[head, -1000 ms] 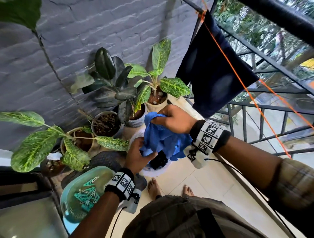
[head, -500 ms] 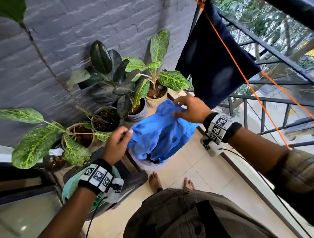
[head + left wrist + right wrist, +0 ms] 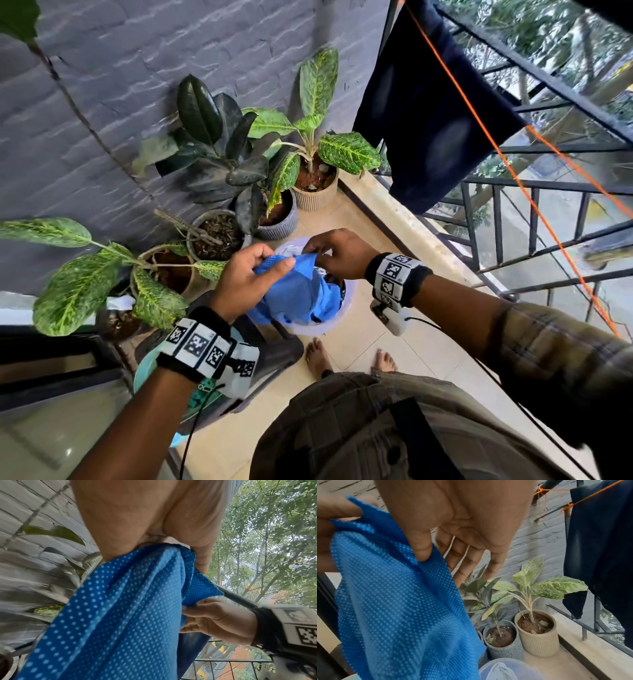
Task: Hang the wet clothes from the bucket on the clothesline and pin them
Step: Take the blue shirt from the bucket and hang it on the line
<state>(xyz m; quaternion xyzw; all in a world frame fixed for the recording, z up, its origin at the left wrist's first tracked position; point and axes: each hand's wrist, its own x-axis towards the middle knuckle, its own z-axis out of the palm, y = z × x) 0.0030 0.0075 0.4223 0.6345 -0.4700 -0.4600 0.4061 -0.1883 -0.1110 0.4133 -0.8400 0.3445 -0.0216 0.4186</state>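
The upper edge of the blue dotted cloth [image 3: 294, 291] is pinched in two grips: by the left hand [image 3: 246, 277], thumb and fingers closed on a gathered fold, and by the right hand [image 3: 337, 253], whose thumb [image 3: 421, 547] presses the hem against the forefinger while the other fingers hang loose beside it. The two hands are held close together just above the bucket [image 3: 346, 308], and the rest of the cloth hangs from them down into and over the bucket's near rim. A pale garment [image 3: 500, 672] is seen lying inside the bucket. The fabric is judged soft, limp and heavy with water, likely to cling and fold on itself; it would best be taken at two corners of one hem and spread apart before being lifted. Above and to the right of the bucket runs the orange clothesline [image 3: 479, 113], on which a dark garment [image 3: 428, 113] is already hung. Potted plants [image 3: 308, 144] stand just beyond the bucket against the grey wall, and a teal basket of pegs [image 3: 202, 390] lies to its left, under the left wrist.
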